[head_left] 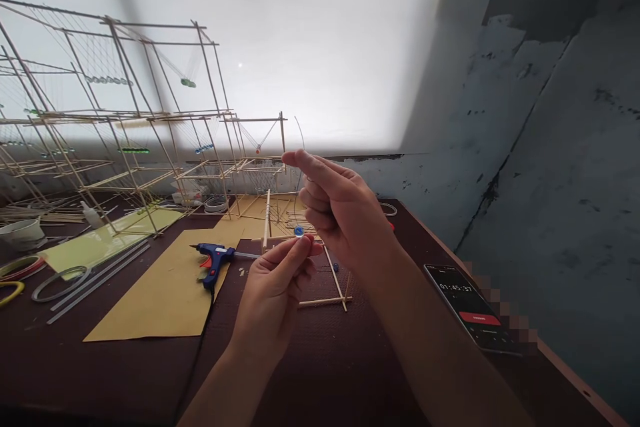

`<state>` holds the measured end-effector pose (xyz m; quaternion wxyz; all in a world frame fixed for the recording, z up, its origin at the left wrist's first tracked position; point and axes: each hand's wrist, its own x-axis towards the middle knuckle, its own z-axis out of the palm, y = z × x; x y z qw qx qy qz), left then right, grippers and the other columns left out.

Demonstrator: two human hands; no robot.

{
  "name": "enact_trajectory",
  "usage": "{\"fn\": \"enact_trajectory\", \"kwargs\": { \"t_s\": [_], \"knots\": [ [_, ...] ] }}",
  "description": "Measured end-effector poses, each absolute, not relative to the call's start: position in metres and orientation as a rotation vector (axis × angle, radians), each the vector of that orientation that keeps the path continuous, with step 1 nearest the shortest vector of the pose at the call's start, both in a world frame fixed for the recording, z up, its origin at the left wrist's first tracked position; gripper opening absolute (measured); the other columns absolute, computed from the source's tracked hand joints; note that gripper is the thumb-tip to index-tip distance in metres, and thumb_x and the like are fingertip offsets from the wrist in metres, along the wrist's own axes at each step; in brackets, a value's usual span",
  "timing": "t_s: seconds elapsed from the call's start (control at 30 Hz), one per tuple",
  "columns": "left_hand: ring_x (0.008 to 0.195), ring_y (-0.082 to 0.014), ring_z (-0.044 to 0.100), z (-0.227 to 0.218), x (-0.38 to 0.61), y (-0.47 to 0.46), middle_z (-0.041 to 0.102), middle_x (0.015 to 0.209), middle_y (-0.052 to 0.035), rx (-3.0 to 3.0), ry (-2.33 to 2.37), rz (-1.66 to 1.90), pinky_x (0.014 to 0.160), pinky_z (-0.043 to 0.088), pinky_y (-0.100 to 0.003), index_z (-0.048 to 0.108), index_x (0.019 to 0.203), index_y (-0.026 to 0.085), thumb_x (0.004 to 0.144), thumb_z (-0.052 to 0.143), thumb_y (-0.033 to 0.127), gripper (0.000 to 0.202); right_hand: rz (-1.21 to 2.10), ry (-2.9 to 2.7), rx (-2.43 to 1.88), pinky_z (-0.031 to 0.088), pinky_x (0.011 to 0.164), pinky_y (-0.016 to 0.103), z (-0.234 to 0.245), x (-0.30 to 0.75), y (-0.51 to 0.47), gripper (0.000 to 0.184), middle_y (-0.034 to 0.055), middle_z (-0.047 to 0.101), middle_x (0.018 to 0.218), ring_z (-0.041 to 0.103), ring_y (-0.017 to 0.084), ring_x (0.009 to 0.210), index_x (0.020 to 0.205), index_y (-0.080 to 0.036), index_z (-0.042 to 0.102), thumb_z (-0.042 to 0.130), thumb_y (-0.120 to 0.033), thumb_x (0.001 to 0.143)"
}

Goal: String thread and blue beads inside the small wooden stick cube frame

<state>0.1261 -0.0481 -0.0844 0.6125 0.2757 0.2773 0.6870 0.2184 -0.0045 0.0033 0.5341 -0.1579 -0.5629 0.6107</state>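
My left hand (279, 280) is raised over the dark table, thumb and fingers pinched on a small blue bead (299, 231). My right hand (336, 208) is just above and to the right of it, fingers curled, thumb and forefinger pinching a thin clear thread (300, 140) that arcs upward from the fingertips. Under the hands lies a small frame of thin wooden sticks (327, 300). A blue glue gun (214, 259) lies on the yellow paper to the left of my left hand.
Large stick-frame structures (125, 120) strung with threads and beads stand at the back left. Yellow paper sheets (165, 293), glue sticks (95, 277), tape rolls (23, 267) and a cup (20, 233) lie left. A phone (467, 307) showing a timer lies right, near the table edge and wall.
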Motion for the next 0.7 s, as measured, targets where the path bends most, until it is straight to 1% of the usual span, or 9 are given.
{"fn": "enact_trajectory", "kwargs": {
  "t_s": [0.13, 0.27, 0.4, 0.5, 0.57, 0.63, 0.67, 0.7],
  "knots": [
    [0.056, -0.0012, 0.055, -0.085, 0.126, -0.046, 0.074, 0.076, -0.0036, 0.626, 0.63, 1.546, 0.051, 0.045, -0.008, 0.079, 0.079, 0.012, 0.072, 0.085, 0.024, 0.015, 1.47, -1.35, -0.362, 0.01, 0.04, 0.027, 0.003, 0.22, -0.003, 0.03, -0.0102, 0.018, 0.054, 0.01, 0.009, 0.049, 0.096, -0.022, 0.072, 0.074, -0.048, 0.081],
    [0.055, -0.0009, 0.053, -0.089, 0.126, -0.047, 0.074, 0.077, -0.0048, 0.61, 0.65, 1.514, 0.052, 0.045, -0.008, 0.08, 0.083, 0.013, 0.071, 0.086, 0.025, 0.018, 1.439, -1.358, -0.391, 0.01, 0.04, 0.028, 0.004, 0.221, -0.003, 0.028, -0.0101, 0.016, 0.056, 0.008, 0.01, 0.05, 0.098, -0.023, 0.071, 0.072, -0.046, 0.082],
    [0.054, -0.0006, 0.051, -0.094, 0.13, -0.049, 0.074, 0.076, -0.0053, 0.611, 0.697, 1.467, 0.052, 0.043, -0.008, 0.08, 0.082, 0.013, 0.07, 0.087, 0.027, 0.019, 1.416, -1.373, -0.4, 0.01, 0.04, 0.028, 0.007, 0.224, -0.004, 0.028, -0.01, 0.015, 0.056, 0.008, 0.01, 0.051, 0.098, -0.023, 0.071, 0.072, -0.047, 0.082],
    [0.054, -0.0007, 0.05, -0.1, 0.131, -0.052, 0.075, 0.077, -0.0058, 0.629, 0.78, 1.434, 0.051, 0.041, -0.008, 0.081, 0.082, 0.015, 0.069, 0.087, 0.031, 0.021, 1.378, -1.392, -0.408, 0.011, 0.04, 0.028, 0.01, 0.228, -0.004, 0.029, -0.0099, 0.017, 0.054, 0.009, 0.01, 0.05, 0.097, -0.023, 0.07, 0.073, -0.048, 0.082],
    [0.053, -0.0021, 0.049, -0.108, 0.126, -0.061, 0.073, 0.072, -0.0055, 0.717, 0.854, 1.393, 0.051, 0.041, -0.011, 0.081, 0.08, 0.016, 0.068, 0.087, 0.034, 0.023, 1.329, -1.419, -0.432, 0.013, 0.04, 0.028, 0.012, 0.232, -0.004, 0.029, -0.0097, 0.021, 0.053, 0.011, 0.01, 0.049, 0.098, -0.024, 0.07, 0.071, -0.049, 0.083],
    [0.052, -0.0059, 0.051, -0.118, 0.117, -0.076, 0.07, 0.063, -0.0048, 0.946, 0.92, 1.211, 0.05, 0.042, -0.016, 0.081, 0.078, 0.016, 0.071, 0.084, 0.038, 0.024, 1.28, -1.467, -0.45, 0.014, 0.041, 0.028, 0.015, 0.237, -0.004, 0.03, -0.0093, 0.025, 0.052, 0.013, 0.009, 0.047, 0.099, -0.024, 0.07, 0.07, -0.049, 0.084],
    [0.051, -0.009, 0.054, -0.124, 0.111, -0.086, 0.068, 0.06, -0.005, 1.09, 0.932, 1.024, 0.048, 0.042, -0.02, 0.081, 0.076, 0.016, 0.073, 0.082, 0.041, 0.025, 1.259, -1.501, -0.456, 0.014, 0.041, 0.028, 0.016, 0.241, -0.004, 0.029, -0.009, 0.027, 0.051, 0.014, 0.009, 0.047, 0.099, -0.024, 0.071, 0.069, -0.049, 0.085],
    [0.056, -0.0143, 0.06, -0.13, 0.104, -0.097, 0.069, 0.064, -0.0061, 1.2, 0.957, 0.808, 0.049, 0.045, -0.024, 0.08, 0.077, 0.017, 0.074, 0.08, 0.044, 0.027, 1.24, -1.542, -0.461, 0.014, 0.041, 0.028, 0.018, 0.244, -0.005, 0.028, -0.0088, 0.028, 0.051, 0.015, 0.009, 0.046, 0.098, -0.024, 0.072, 0.069, -0.049, 0.085]
  ]
}}
